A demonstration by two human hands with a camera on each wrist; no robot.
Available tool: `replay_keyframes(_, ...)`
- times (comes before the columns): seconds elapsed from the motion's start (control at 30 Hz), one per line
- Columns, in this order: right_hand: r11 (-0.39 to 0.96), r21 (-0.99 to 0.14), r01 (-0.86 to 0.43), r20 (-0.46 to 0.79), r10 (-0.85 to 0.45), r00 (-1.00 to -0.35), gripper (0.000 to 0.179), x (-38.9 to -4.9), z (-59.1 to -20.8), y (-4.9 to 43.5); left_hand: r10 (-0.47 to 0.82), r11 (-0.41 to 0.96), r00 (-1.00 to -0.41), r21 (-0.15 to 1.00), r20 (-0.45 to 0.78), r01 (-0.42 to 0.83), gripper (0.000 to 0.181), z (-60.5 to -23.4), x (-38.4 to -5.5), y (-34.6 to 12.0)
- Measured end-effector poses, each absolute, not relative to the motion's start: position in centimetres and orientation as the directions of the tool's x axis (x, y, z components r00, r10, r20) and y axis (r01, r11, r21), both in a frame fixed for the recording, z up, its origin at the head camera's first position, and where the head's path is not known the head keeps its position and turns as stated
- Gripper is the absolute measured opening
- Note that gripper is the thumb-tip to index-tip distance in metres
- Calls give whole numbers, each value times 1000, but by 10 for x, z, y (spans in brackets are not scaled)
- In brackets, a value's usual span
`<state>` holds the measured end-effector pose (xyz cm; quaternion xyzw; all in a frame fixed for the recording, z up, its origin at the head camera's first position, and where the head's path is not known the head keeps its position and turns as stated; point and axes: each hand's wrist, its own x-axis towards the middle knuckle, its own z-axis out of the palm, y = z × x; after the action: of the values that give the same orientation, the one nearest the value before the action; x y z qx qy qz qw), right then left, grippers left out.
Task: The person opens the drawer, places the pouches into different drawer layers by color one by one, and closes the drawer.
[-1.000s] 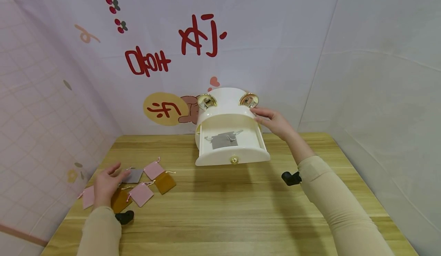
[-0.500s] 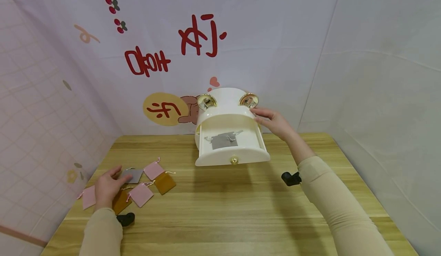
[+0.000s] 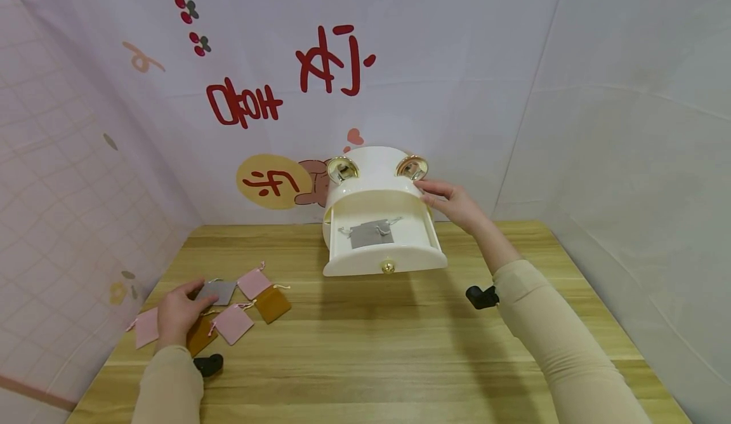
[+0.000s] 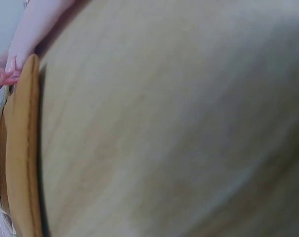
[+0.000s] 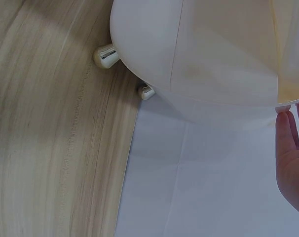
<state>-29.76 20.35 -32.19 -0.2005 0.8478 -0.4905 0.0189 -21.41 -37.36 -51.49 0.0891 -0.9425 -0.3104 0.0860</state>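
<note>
At the left of the table, my left hand (image 3: 178,315) has its thumb and a finger at the near-left part of a grey drawstring pouch (image 3: 224,293), pinching it. Pink pouches (image 3: 233,324) and mustard-brown pouches (image 3: 272,304) lie around it. In the left wrist view a mustard-brown pouch (image 4: 22,158) shows at the edge; the fingertips are hidden there. My right hand (image 3: 457,207) holds the right upper rim of a white storage box (image 3: 374,167), fingers and thumb at its edge. The box's drawer (image 3: 365,263) is pulled out, with grey pouches (image 3: 371,235) inside.
Two gold-rimmed mirrored discs (image 3: 412,167) sit on top of the box, and a gold knob (image 3: 388,266) is on the drawer front. Gold feet (image 5: 107,56) raise the box above the wooden table (image 3: 377,360). A printed cloth (image 3: 445,94) hangs behind.
My left hand has lowered and its fingers have drawn in at the grey pouch among the others. My right hand and the box have stayed in place.
</note>
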Motion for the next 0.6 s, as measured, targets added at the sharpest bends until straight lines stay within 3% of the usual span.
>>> replay_keyframes(0.6, 438, -839, -323, 168, -357, -919, 44, -297, -322, 204, -245, 778, -933, 628, 263, -27, 43, -516, -217, -363)
